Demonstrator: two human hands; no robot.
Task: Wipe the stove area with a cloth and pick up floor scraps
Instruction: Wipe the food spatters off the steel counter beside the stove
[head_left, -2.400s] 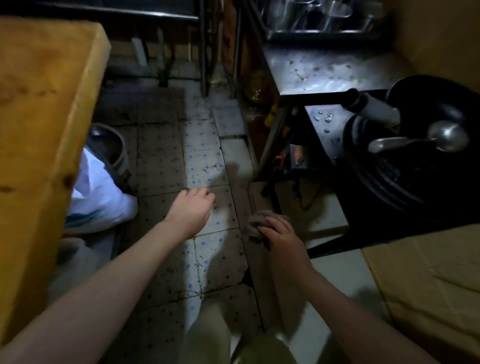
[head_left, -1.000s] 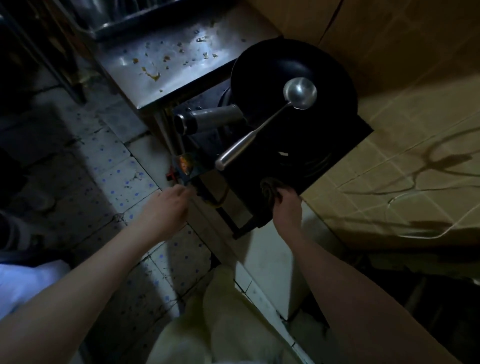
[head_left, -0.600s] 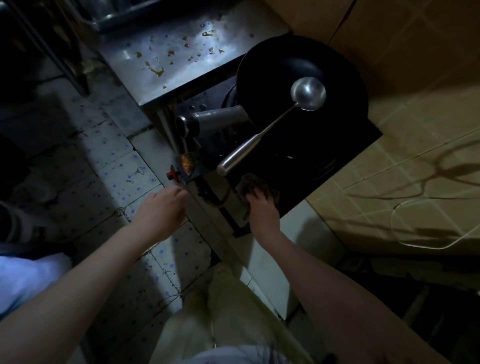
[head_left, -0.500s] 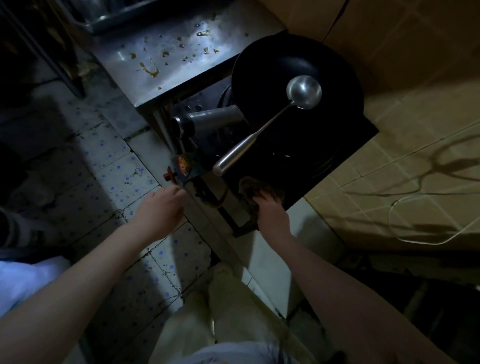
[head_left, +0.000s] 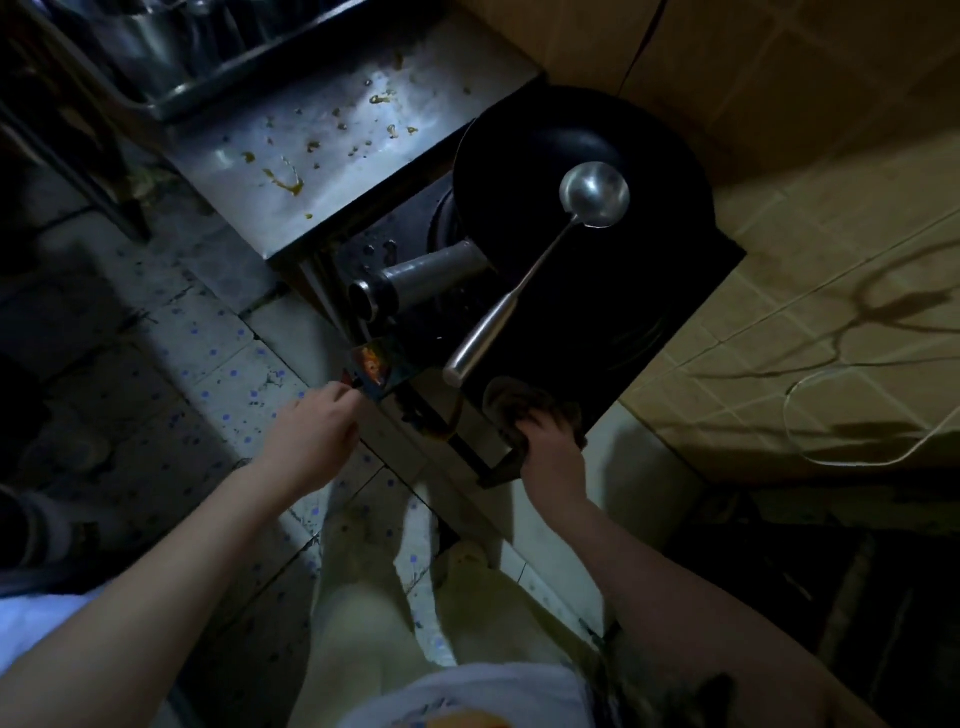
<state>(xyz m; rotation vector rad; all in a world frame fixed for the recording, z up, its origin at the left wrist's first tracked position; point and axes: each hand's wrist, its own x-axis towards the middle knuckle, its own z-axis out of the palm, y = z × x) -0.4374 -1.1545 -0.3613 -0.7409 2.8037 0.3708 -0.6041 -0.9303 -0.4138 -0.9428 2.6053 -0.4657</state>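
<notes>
A black stove (head_left: 649, 322) stands against the tiled wall with a black wok (head_left: 524, 156) on it. A steel ladle (head_left: 592, 195) lies across the wok, its handle pointing toward me. My right hand (head_left: 550, 447) grips a dark bunched cloth (head_left: 511, 400) and presses it on the stove's near front corner. My left hand (head_left: 311, 436) hangs over the floor by the stove's front with loosely curled fingers that hold nothing, close to a small coloured label (head_left: 376, 366).
A steel counter (head_left: 332, 156) spattered with yellow food bits adjoins the stove on the left. The wok's metal handle (head_left: 415, 280) sticks out toward the floor. Blue-dotted floor tiles (head_left: 208, 374) run below. A thin wire (head_left: 810, 415) lies against the wall tiles at the right.
My view swung from the floor up to the stove. My right hand carried the cloth onto the stove's front corner and shifted it left, then slightly right. The left hand stayed near the label.
</notes>
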